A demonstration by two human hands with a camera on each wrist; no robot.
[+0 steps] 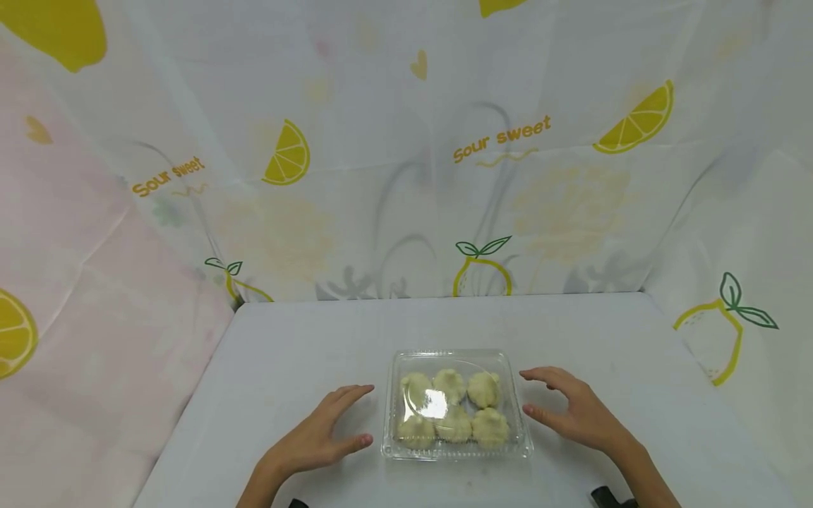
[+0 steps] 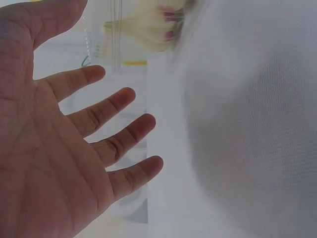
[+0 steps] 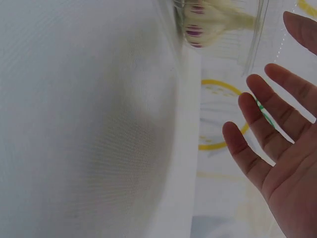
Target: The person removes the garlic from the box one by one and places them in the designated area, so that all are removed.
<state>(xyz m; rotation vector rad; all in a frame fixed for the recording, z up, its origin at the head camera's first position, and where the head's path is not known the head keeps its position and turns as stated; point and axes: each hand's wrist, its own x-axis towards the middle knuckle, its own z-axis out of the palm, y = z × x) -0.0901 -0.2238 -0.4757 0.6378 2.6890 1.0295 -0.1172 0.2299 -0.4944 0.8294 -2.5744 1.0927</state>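
A clear plastic clamshell box (image 1: 457, 454), its lid down, lies on the white table in the head view. Inside sit several pale yellow, bulb-shaped pieces (image 1: 485, 389) in two rows; light glares off the lid over some of them. The wrist views show one such bulb (image 2: 148, 29) from the side, with a narrow neck and purple marks at its base. To the box's left is my left hand (image 1: 317, 434), fingers spread and apart from it. My right hand (image 1: 574, 409) is held at the other side, thumb and fingers extended, holding nothing.
The white table (image 1: 330, 324) extends behind and beside the box. A cloth backdrop (image 1: 381, 92) with lemon prints hangs behind its far edge and along both sides. Black straps or mounts (image 1: 606, 497) show by the wrists.
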